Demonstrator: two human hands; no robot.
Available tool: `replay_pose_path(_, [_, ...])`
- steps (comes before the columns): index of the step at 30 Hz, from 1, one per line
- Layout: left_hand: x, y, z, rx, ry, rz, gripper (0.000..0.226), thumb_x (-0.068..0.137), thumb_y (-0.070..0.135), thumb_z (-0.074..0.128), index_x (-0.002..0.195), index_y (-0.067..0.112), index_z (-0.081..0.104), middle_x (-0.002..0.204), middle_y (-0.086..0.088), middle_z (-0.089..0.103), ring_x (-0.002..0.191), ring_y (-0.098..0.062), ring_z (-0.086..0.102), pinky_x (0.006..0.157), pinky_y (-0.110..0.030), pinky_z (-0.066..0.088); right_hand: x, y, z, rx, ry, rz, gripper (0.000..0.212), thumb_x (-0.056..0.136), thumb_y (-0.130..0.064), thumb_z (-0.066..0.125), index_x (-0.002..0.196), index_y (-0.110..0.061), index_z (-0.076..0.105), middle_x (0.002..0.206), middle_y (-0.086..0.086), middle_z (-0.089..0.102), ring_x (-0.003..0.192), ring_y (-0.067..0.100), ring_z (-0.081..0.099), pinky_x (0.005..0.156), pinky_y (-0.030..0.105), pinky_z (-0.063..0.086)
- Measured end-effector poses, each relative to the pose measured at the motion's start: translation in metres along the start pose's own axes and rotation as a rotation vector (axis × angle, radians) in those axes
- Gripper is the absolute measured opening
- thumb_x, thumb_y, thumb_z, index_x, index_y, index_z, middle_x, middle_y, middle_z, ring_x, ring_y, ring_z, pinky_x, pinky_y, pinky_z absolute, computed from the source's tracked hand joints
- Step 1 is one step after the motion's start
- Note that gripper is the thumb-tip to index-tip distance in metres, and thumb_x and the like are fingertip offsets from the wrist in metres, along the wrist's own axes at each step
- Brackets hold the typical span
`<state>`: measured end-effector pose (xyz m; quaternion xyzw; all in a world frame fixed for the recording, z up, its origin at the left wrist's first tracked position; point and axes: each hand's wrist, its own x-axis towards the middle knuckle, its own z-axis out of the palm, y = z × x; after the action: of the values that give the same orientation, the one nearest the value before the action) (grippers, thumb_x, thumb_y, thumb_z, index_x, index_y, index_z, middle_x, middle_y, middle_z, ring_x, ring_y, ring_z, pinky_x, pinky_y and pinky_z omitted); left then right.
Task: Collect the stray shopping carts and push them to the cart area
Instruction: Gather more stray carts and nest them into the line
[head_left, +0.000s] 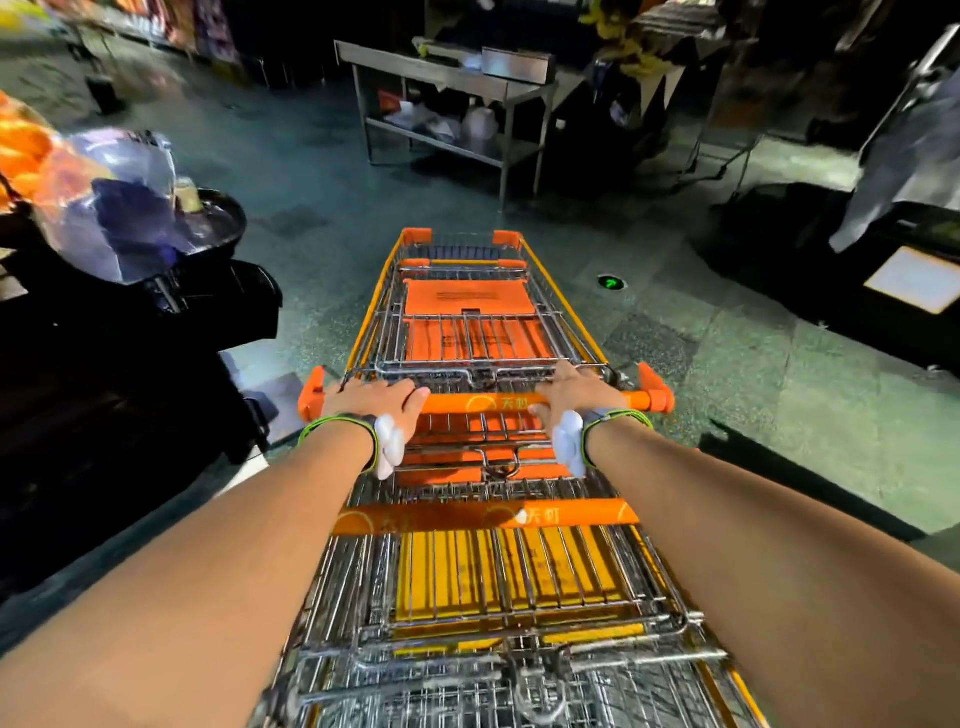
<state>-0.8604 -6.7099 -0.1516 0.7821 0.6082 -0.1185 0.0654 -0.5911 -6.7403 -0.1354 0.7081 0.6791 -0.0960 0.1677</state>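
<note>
Two bare arms reach forward over a row of nested shopping carts (483, 467), wire baskets with orange trim that run from the bottom edge of the view up the middle of the floor. The left hand (371, 402) and the right hand (582, 395) both lie on the orange handle bar (493, 402) of the front cart (467, 312), the left near the bar's left end and the right toward its right end, with white printed characters showing on the bar between them. Each grip is narrow and holding the handle bar, fingers curled over its top and far side; the thumbs are not clearly visible. Each wrist carries a dark band edged in green with a white piece hanging on the inner side. A second orange handle bar (483, 514) sits nearer the body, below the forearms, belonging to the cart pushed into the front one. The front cart's basket holds only its folded orange child-seat flap (470, 299). Ahead of the carts stands a steel bench (447, 78) with a lower shelf carrying a few blurred items. At the left, a dark stand holds a clear plastic bag (124, 202) beside orange produce. The tiled floor (753, 374) is greenish and shiny, with a small green arrow marker (611, 283) set in it just right of the front cart.
</note>
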Motion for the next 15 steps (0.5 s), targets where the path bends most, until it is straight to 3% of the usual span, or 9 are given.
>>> replay_pose_path(2, [0.007,0.008,-0.007,-0.005,-0.010,-0.020,0.043,0.098,0.050,0.041,0.139,0.039,0.036,0.136,0.000,0.058,0.125,-0.033,0.054,0.108,-0.052,0.037,0.010,0.008,-0.005,-0.010,-0.002,-0.012,0.048,0.105,-0.046,0.041,0.146,-0.022,0.045,0.150,0.012,0.027,0.141,0.039,0.030,0.113,0.053,0.035])
replay_pose_path(4, [0.019,0.020,-0.016,0.061,-0.114,0.007,0.074,0.080,0.042,0.056,0.148,0.036,0.028,0.147,0.000,0.050,0.134,-0.034,0.047,0.112,-0.058,0.033,0.023,0.020,-0.014,0.005,-0.022,-0.018,0.049,0.104,-0.042,0.048,0.148,-0.021,0.044,0.155,0.012,0.023,0.144,0.040,0.026,0.114,0.054,0.033])
replay_pose_path(6, [0.023,0.024,-0.023,0.115,-0.163,0.048,0.097,0.063,0.033,0.056,0.153,0.033,0.020,0.156,0.000,0.040,0.142,-0.034,0.039,0.115,-0.063,0.025,0.028,0.026,-0.021,0.008,-0.026,-0.016,0.048,0.101,-0.038,0.056,0.145,-0.022,0.047,0.156,0.010,0.022,0.144,0.040,0.026,0.113,0.055,0.035])
replay_pose_path(11, [0.056,0.044,-0.030,0.093,-0.066,-0.010,0.062,0.093,0.035,0.036,0.153,0.035,0.021,0.154,0.003,0.042,0.140,-0.034,0.039,0.115,-0.056,0.027,0.056,0.052,-0.035,0.005,-0.035,-0.037,0.041,0.101,-0.037,0.056,0.139,-0.021,0.052,0.148,0.010,0.030,0.139,0.039,0.033,0.109,0.054,0.039])
replay_pose_path(15, [0.078,0.062,-0.037,0.105,-0.039,-0.040,0.061,0.097,0.035,0.039,0.155,0.036,0.017,0.157,0.002,0.038,0.143,-0.034,0.035,0.116,-0.052,0.027,0.079,0.071,-0.042,-0.010,0.001,-0.063,0.038,0.105,-0.042,0.044,0.135,-0.020,0.054,0.144,0.010,0.032,0.137,0.038,0.034,0.106,0.054,0.041])
